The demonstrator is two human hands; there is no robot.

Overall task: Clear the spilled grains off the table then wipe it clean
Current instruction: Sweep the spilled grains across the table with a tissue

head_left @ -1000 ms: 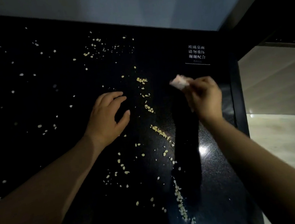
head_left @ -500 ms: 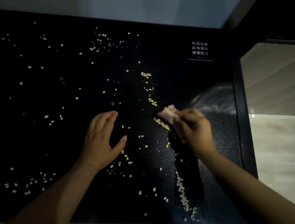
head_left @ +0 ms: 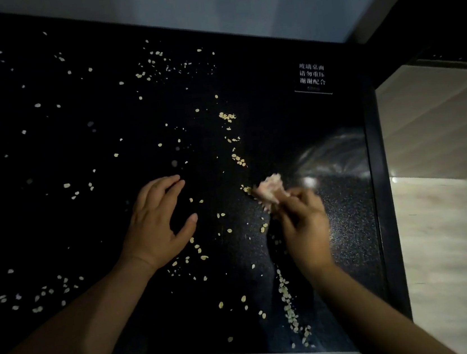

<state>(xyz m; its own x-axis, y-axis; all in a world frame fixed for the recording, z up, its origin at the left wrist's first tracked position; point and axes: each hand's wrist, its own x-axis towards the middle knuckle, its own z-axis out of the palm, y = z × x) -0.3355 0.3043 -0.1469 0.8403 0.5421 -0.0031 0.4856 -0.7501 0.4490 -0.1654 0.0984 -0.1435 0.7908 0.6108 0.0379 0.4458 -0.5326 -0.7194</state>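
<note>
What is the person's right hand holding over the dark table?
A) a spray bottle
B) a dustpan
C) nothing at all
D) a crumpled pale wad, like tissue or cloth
D: the right hand pinches a pale crumpled wad against the table, beside a line of grains.

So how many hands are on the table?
2. The left hand rests open on the dark table among the grains. The right hand is beside it, nearer the table's right edge, holding a crumpled wipe. None hidden.
</note>
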